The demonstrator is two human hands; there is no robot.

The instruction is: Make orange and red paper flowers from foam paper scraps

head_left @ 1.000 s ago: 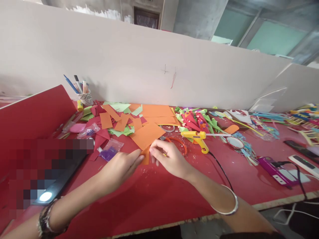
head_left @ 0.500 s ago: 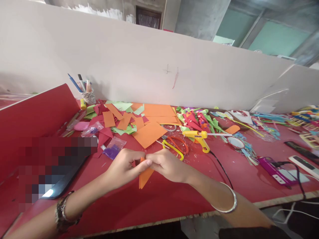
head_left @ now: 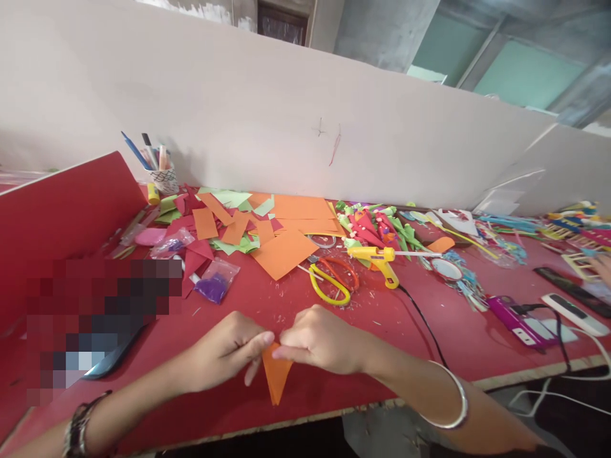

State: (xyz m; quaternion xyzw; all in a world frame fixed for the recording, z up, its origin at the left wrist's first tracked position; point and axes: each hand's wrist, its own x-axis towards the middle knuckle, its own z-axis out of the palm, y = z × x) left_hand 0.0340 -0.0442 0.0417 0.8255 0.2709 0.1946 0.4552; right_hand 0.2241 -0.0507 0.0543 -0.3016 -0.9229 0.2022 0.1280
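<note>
A folded piece of orange paper (head_left: 277,375), narrowing to a point at the bottom, hangs between my hands near the table's front edge. My left hand (head_left: 233,348) pinches its upper left side, thumb on top. On the upper right side my right hand (head_left: 317,340) grips it with thumb and curled fingers, which partly hide the top. Just beyond the hands lie scissors (head_left: 330,291) with yellow and orange handles. A square orange sheet (head_left: 284,256) rests behind them, and a yellow glue gun (head_left: 382,261) lies to the right.
Orange, red and green paper pieces (head_left: 222,219) pile up at the back left. Small red and green paper figures (head_left: 370,226) sit behind the glue gun. A purple power strip (head_left: 518,321) is at the right, a dark device (head_left: 119,356) at the left. Another person's hand (head_left: 602,267) shows at the right edge.
Both hands have come lower and nearer the front edge with the folded orange paper. Its point now faces straight down. A person's hand has appeared at the far right.
</note>
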